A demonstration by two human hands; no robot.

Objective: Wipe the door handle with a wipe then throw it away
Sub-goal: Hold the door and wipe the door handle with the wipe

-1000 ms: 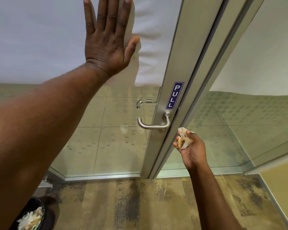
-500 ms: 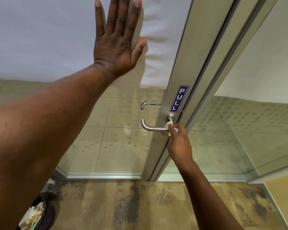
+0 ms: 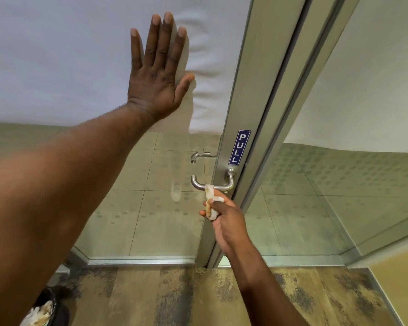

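Observation:
A brushed-metal lever door handle (image 3: 223, 183) sticks out from the aluminium door frame, just under a blue PULL sign (image 3: 239, 147). My right hand (image 3: 224, 217) is closed around a crumpled, stained white wipe (image 3: 210, 198), whose top end presses against the middle of the handle's bar. My left hand (image 3: 157, 71) lies flat with fingers spread on the frosted upper part of the glass door, well above and left of the handle.
A second handle (image 3: 201, 156) shows through the glass on the far side. A black bin (image 3: 45, 311) holding used wipes stands on the floor at the bottom left. A fixed glass panel (image 3: 339, 184) runs along the right.
My right hand rose from below the handle with the wipe, reached the handle's base, then slid left along the bar. My left hand stays flat on the glass.

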